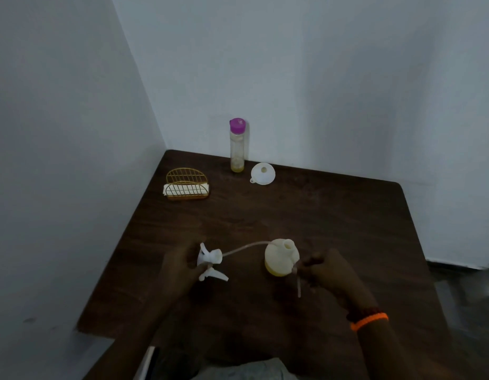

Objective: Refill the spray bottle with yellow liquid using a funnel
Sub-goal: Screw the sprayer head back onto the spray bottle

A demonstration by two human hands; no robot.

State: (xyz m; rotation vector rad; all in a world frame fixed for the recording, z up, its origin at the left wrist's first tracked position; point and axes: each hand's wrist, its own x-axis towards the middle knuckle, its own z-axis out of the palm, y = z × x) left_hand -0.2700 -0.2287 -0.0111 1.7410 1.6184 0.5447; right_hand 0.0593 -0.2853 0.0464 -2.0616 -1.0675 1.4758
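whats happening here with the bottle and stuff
A person has the spray head off the spray bottle. The left hand grips the spray head; the right hand pinches its dip tube beside the open bottle. The funnel and the purple-capped bottle of yellow liquid stand untouched at the back of the table.

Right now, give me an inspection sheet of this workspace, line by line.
Surface: dark wooden table set in a wall corner.
Job's things: spray bottle open, little yellow liquid; spray head off, tube trailing; funnel unused; purple-capped bottle nearly empty.
Clutter: gold wire holder with white napkins.
Grippers: left hand holds spray head; right hand pinches the tube.
Cables: nothing seen.
Surroundings: plain white walls.
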